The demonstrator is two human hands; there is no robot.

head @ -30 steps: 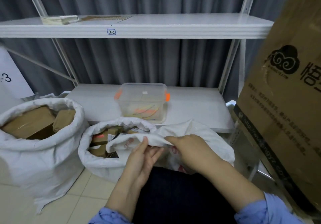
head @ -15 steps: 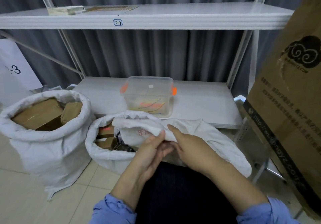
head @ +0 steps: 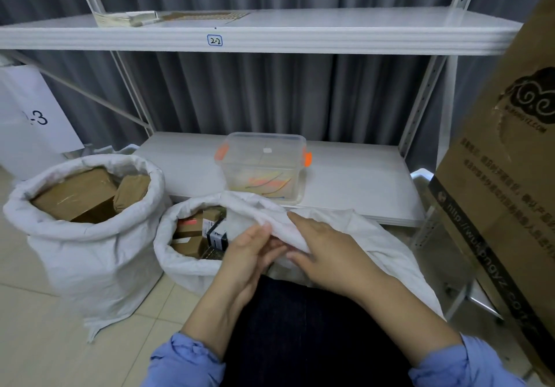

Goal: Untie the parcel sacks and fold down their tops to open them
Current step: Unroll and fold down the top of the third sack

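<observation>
The near sack (head: 375,236) lies on the floor in front of the person's lap, its top bunched between both hands. The left hand (head: 249,254) pinches the fold, thumb on top and fingers pressed together beneath. The right hand (head: 327,254) clasps the fold from the right, fingers above and thumb below. To the left stand the middle sack (head: 186,269) and the left sack (head: 90,260), their tops rolled down. Farther off, a plastic box (head: 264,170) sits on the shelf (head: 354,182).

**Shelving and clutter around the work spot**

A white rack (head: 423,110) stands before a grey curtain (head: 270,92). Its upper shelf (head: 345,27), labelled "2-2" (head: 215,40), holds papers (head: 129,17). On the lower shelf (head: 354,182) sits a clear tub (head: 264,170) with orange latches. A printed carton (head: 504,176) leans at right. A white sign (head: 33,116) stands at left on the tiled floor (head: 36,326).
</observation>
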